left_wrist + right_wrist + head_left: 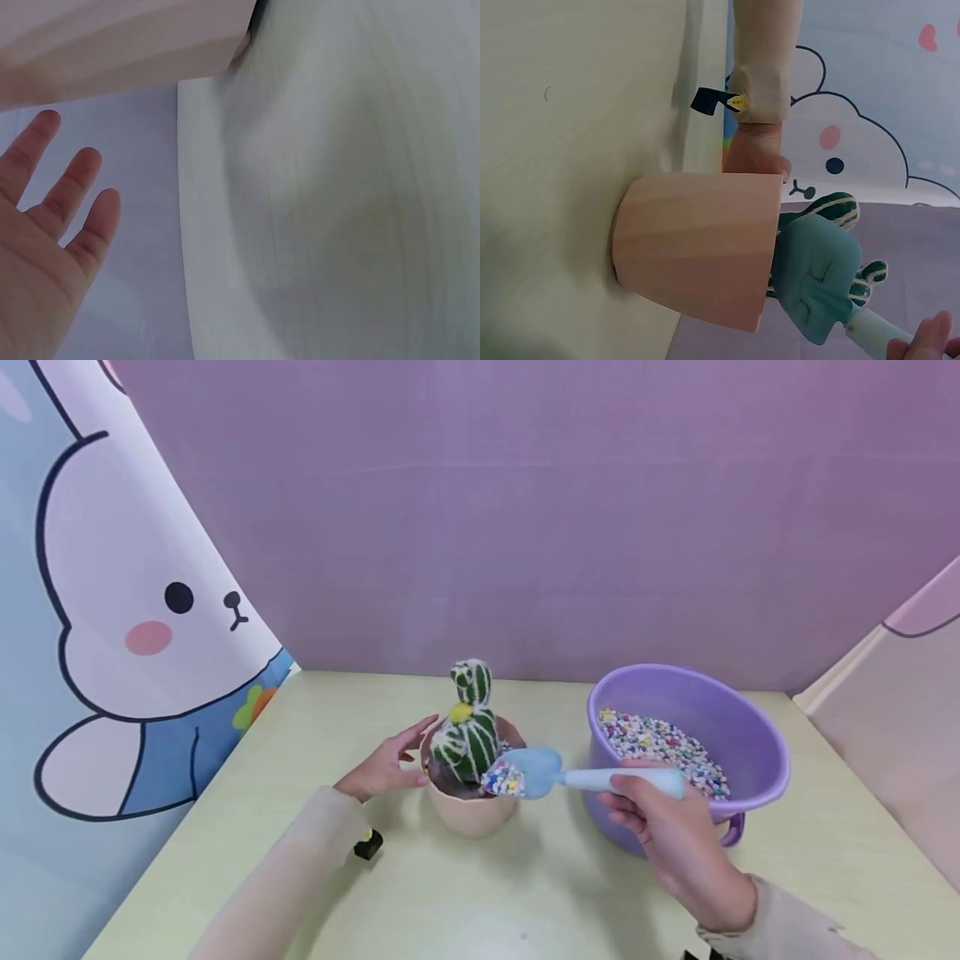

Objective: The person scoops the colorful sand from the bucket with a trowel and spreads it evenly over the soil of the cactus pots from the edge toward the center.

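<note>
A pink pot stands mid-table with a green, white-striped cactus in it. My left hand rests against the pot's left side, fingers straight; in the left wrist view the left hand shows straight, spread fingers, with the pot's wall above them. My right hand grips the white handle of a light blue scoop. The scoop's blade holds coloured pebbles and hangs over the pot's right rim. The right wrist view shows the pot, the scoop's back and the cactus behind it.
A purple basin of coloured pebbles stands right of the pot, behind my right hand. The pale green table meets a purple wall at the back. A rabbit-print panel closes the left side.
</note>
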Demonstrator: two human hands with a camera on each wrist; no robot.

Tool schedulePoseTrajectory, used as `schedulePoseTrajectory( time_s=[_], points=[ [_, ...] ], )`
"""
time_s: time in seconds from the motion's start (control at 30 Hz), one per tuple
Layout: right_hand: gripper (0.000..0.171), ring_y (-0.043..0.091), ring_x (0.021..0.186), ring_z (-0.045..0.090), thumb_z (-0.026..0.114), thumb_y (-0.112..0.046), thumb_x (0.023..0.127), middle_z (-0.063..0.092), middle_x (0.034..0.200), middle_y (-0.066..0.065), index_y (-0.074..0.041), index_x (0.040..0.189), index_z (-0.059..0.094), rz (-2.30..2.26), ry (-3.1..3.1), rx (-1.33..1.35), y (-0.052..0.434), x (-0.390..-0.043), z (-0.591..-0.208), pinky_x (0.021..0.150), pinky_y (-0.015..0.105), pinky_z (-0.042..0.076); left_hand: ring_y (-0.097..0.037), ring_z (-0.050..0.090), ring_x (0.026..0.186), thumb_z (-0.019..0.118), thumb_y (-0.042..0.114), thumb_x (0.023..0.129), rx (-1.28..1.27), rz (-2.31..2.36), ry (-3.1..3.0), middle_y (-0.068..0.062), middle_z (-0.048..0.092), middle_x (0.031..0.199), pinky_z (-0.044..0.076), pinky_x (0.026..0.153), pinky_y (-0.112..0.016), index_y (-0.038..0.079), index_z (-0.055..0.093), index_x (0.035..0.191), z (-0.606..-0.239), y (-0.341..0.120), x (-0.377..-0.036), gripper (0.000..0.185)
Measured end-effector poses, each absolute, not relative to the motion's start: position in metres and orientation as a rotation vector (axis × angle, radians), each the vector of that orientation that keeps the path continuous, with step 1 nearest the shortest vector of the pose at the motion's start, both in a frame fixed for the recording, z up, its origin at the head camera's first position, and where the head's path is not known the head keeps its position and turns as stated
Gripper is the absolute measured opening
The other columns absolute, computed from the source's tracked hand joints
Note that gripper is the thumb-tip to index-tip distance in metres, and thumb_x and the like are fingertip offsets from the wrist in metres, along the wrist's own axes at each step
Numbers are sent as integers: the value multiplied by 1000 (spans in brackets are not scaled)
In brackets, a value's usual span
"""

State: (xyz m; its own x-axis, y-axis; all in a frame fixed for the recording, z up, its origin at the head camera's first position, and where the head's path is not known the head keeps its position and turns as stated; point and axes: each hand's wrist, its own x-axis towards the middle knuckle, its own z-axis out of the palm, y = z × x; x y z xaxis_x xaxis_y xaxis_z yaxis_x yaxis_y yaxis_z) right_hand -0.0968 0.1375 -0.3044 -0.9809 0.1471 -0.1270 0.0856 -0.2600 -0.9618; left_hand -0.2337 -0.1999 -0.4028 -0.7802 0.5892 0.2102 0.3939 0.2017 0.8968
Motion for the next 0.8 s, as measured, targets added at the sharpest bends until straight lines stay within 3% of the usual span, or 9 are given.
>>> schedulePoseTrajectory(
  time_s=[0.2,0.47,0.63,0.8],
  points=[
    [16,10,68,66,60,4,88,67,81,3,0,103,56,2389,-1998,-320,134,-100,-298,63,22,55,-45,39,125,73,59,75,947,1641,2268,-29,34,146,38,93,-51,-3,24,149,-404,-198,-231,108],
    [28,11,71,67,62,-1,89,68,81,2,7,114,54,2248,-2168,-272,132,-104,-285,69,26,56,-37,47,118,72,57,76,801,1627,2338,-24,47,136,36,90,-50,4,23,150,-404,-191,-217,103],
    [32,12,70,67,65,-2,87,69,80,2,10,115,54,2089,-2303,-181,131,-109,-277,68,30,57,-35,47,119,76,42,80,582,1611,2407,-21,54,127,38,91,-52,11,23,151,-401,-183,-199,94],
    [30,14,65,67,68,-3,84,69,75,6,10,110,59,1931,-2393,-69,130,-112,-269,61,31,57,-36,47,118,78,31,79,395,1615,2503,-23,52,130,45,87,-52,18,27,151,-399,-170,-179,89]
  ],
)
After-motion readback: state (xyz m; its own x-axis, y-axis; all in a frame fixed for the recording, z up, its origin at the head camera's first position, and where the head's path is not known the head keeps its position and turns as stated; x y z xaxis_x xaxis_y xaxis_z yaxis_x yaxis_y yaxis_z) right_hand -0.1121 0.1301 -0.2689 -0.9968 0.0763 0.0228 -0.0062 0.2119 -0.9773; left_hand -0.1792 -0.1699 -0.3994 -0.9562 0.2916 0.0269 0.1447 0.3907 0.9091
